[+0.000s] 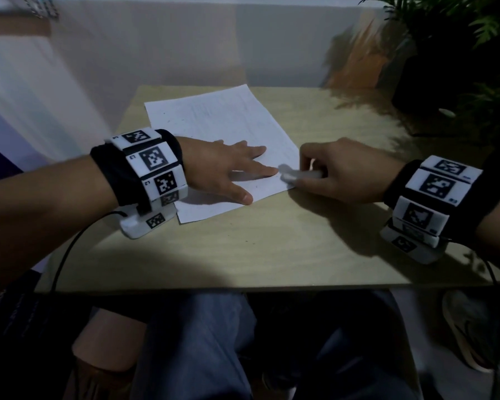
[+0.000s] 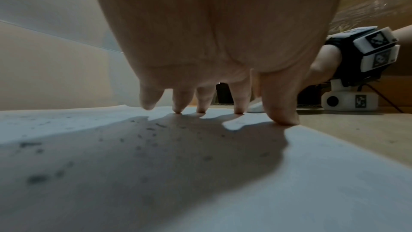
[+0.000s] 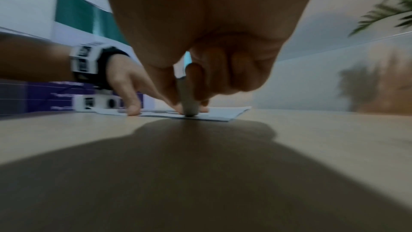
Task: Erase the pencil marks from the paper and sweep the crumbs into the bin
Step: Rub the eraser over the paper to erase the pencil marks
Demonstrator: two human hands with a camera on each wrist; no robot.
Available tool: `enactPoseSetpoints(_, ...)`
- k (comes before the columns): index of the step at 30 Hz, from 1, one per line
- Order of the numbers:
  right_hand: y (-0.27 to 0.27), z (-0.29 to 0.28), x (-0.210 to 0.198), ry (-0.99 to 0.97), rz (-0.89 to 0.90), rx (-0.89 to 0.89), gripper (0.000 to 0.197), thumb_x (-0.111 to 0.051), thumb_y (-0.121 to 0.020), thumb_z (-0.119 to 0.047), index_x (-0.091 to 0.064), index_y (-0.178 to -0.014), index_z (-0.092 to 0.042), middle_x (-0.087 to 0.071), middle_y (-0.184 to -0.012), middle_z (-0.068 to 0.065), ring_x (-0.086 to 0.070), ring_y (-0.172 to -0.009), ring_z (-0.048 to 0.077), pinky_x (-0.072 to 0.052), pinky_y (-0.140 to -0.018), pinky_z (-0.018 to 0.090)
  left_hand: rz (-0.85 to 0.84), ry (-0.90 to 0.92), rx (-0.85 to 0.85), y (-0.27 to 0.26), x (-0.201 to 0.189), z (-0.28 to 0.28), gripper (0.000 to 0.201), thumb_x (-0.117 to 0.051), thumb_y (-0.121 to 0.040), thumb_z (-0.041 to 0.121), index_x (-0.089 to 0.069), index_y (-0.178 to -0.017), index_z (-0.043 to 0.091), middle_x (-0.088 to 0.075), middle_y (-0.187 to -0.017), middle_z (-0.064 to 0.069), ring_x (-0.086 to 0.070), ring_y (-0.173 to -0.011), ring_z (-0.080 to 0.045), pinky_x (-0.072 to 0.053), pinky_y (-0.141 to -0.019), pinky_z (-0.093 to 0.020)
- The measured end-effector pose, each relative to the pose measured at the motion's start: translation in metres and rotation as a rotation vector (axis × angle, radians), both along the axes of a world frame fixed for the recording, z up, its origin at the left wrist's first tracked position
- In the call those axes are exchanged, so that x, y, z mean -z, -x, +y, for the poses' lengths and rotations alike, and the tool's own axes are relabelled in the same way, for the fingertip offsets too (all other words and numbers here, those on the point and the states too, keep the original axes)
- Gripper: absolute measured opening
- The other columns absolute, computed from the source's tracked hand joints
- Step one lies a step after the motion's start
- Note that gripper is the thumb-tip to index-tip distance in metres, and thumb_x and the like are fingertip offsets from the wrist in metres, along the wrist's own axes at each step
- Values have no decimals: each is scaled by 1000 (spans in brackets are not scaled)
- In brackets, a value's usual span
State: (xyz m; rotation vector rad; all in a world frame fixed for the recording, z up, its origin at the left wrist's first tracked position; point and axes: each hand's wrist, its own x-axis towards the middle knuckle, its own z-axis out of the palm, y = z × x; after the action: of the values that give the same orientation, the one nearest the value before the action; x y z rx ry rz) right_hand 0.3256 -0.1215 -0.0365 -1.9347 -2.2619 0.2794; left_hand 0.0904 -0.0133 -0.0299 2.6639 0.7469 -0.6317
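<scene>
Right hand (image 1: pixel 341 171) pinches a blurred white eraser (image 1: pixel 296 174); left hand (image 1: pixel 223 166) lies flat, pressing the paper (image 1: pixel 214 119).

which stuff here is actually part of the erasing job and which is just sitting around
Part of the job:
- paper, pinned flat by the left hand
- eraser, gripped by the right hand at the paper's right edge
- crumbs scattered on the paper

Just lying about:
- potted plant at the table's far right corner

No bin is in view.
</scene>
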Motion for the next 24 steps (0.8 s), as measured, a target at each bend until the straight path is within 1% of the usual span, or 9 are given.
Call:
enactPoseSetpoints(2, 3, -2, -3, 74, 46, -25, 40, -55, -84, -66, -58, -90, -26, -59, -72, -11, -55, -69, 7, -40, -62, 31, -3, 13, 8, 1, 1, 0, 69, -48, -98, 60, -11, -156, 54, 15, -168, 15, 14, -155, -10, 7, -125, -45)
enactPoseSetpoints(4, -3, 3, -2, 35, 17, 48, 42, -57, -84, -69, -58, -88, -27, -62, -77, -9, -58, -74, 16, -46, -67, 33, -26, 26, 8, 1, 1, -1, 66, -48, -98, 62, -17, -155, 53, 11, -168, 16, 9, -155, -8, 6, -125, -46)
enactPoseSetpoints(7, -6, 4, 1, -58, -53, 92, 47, -47, -84, -73, -55, -87, -26, -65, -79, -1, -58, -77, 27, -49, -70, 38, -67, 12, 0, -1, -2, -5, 65, -49, -95, 64, -28, -153, 46, -1, -169, 13, -9, -154, -9, -3, -124, -41)
enactPoseSetpoints(10, 3, -3, -1, 45, 16, -50, 37, -56, -87, -62, -58, -93, -26, -62, -77, -7, -55, -71, 18, -39, -63, 31, -110, -24, 15, -2, -3, -6, 62, -58, -94, 58, -36, -149, 38, -17, -165, 8, -24, -149, -15, -12, -122, -38)
enactPoseSetpoints(12, 0, 0, -2, 60, 40, -17, 35, -59, -87, -63, -59, -93, -28, -62, -78, -9, -56, -73, 15, -41, -64, 31, -95, -25, 10, -2, -1, -4, 65, -59, -94, 57, -32, -150, 36, -16, -166, 8, -19, -151, -15, -9, -124, -39)
enactPoseSetpoints(15, -7, 5, 0, -19, -48, 118, 45, -50, -86, -72, -56, -90, -28, -65, -81, -3, -58, -78, 24, -49, -70, 37, -29, -11, 8, -1, 2, 1, 77, -54, -95, 62, -13, -157, 40, -1, -169, 11, -5, -156, -18, -8, -126, -45)
enactPoseSetpoints(17, -3, 1, -1, -14, -40, 30, 49, -43, -84, -73, -57, -92, -27, -62, -78, -6, -57, -74, 20, -44, -66, 33, 11, 4, 10, 0, 4, 3, 83, -50, -96, 63, -1, -159, 43, 11, -169, 15, 8, -156, -12, -3, -127, -43)
enactPoseSetpoints(20, 5, -5, -6, 98, 36, -72, 48, -48, -78, -72, -59, -95, -29, -59, -76, -11, -55, -72, 7, -39, -62, 29, 20, 24, 15, 0, 4, 4, 82, -50, -97, 61, 0, -160, 43, 17, -168, 15, 15, -154, -8, 1, -127, -41)
enactPoseSetpoints(24, -6, 3, -3, -7, -53, 67, 52, -46, -77, -77, -57, -88, -28, -63, -79, -6, -57, -77, 23, -46, -69, 35, 17, 35, 16, 0, 4, 4, 83, -49, -96, 62, 0, -160, 43, 18, -167, 14, 17, -153, -7, 3, -126, -37)
